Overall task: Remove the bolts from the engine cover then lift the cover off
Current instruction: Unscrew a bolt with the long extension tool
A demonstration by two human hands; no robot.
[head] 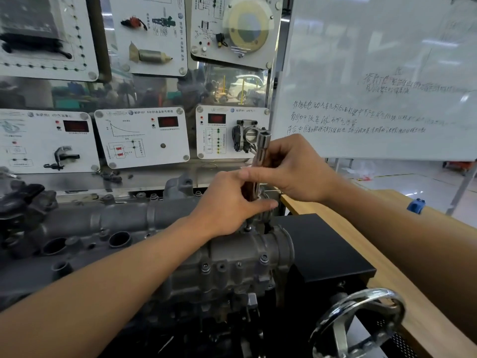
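Reference = the bolt under the tool tip, on top of the engine cover at its right end.

- Closest to me, below and right of the bolt: a chrome handwheel.
- Just below the bolt, on the front face: more fasteners, which look seated.
- The cover's long axis runs left from the bolt, across the view. It is not lifted.
- On the bolt: the driver stands nearly vertical, its top leaning slightly right. The tip seems to meet the bolt head, but the contact is too small to confirm.
- Left hand: directly above the bolt, wrapped round the lower shaft with the forefinger stretched right. It is the hand nearer the bolt.
- Right hand: higher, up and right of the bolt, fingers curled round the upper shaft. The tool end pokes out above it.
- Right of the bolt: a black box, then a wooden bench.
- Behind the bolt: training panels. Far right of them is a whiteboard.

My read: the next move depends on keeping the shaft in line with the bolt's vertical axis. The left hand would steady it low while the right hand spins it. That lean could let the tip slip off.
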